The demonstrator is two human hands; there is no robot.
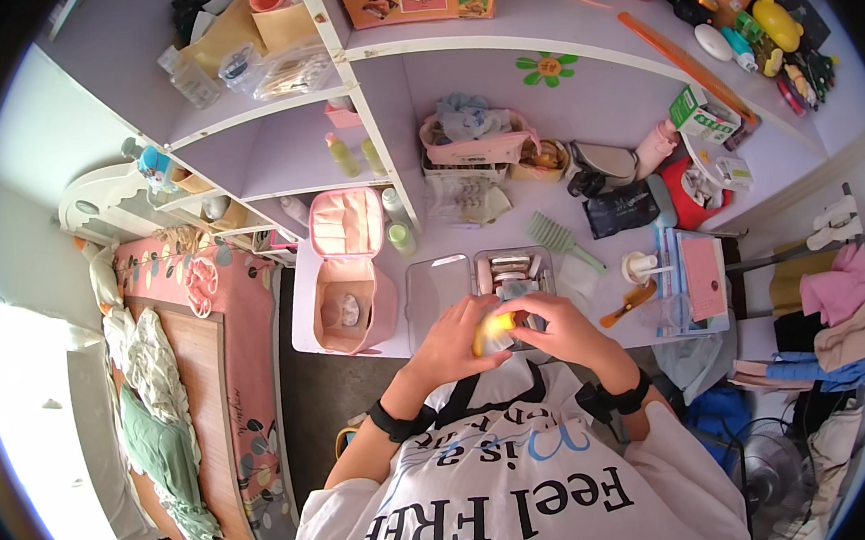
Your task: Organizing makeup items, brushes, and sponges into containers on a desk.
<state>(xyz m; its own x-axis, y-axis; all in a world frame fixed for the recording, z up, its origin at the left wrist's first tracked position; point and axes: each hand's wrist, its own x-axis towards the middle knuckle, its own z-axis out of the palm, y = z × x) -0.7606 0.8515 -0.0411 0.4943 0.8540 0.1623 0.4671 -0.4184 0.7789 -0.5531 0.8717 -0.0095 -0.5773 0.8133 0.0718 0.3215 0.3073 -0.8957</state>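
Note:
My left hand [446, 338] and my right hand [561, 330] meet over the front of the desk. Between them is a small yellow-and-white container [494, 330]; what exactly it is cannot be told. The fingers of my left hand wrap its pale body, while my right thumb and fingertips pinch its yellow end. Just beyond and partly under my hands is a clear plastic box [544, 256] packed with cosmetics, its lid [437, 288] folded out to the left. Further left stands a pink vanity case [375, 313] with its lid raised and a small wrapped item [349, 310] inside.
Past the box lies a green hairbrush [564, 240]. On the right are a brown comb [630, 303], a clear cup [665, 316] and a pink notebook [704, 277]. A green-capped bottle [401, 238] stands behind the case. Shelves [370, 131] rise at the back; a fan [774, 472] is at lower right.

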